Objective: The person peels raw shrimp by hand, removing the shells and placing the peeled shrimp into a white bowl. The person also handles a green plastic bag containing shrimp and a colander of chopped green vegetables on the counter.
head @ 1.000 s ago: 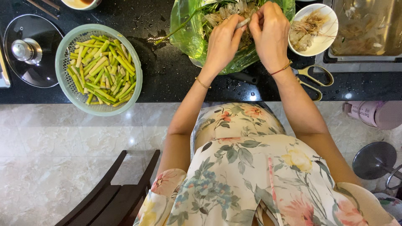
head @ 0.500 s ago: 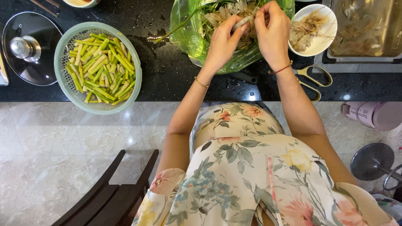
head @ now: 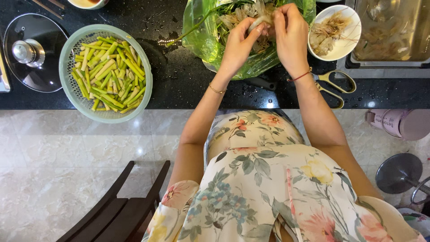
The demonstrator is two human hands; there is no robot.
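My left hand [head: 238, 44] and my right hand [head: 291, 32] meet over a green plastic bag [head: 204, 40] on the black counter. Together they pinch a pale shrimp [head: 259, 19] between the fingertips. Inside the bag lie more shrimp and green stems. A white bowl [head: 345, 47] of shrimp shells and heads stands just right of my right hand. A pale green basket [head: 71, 92] filled with cut green stalks sits to the left of my left arm.
Yellow-handled scissors [head: 333, 87] lie by my right wrist. A glass pot lid [head: 33, 54] rests far left. A steel sink [head: 394, 31] is at the top right. A dark wooden chair [head: 114, 210] stands on the marble floor below.
My hands stay over the bag, with the fingers shifting slightly on the shrimp. Nothing else has moved.
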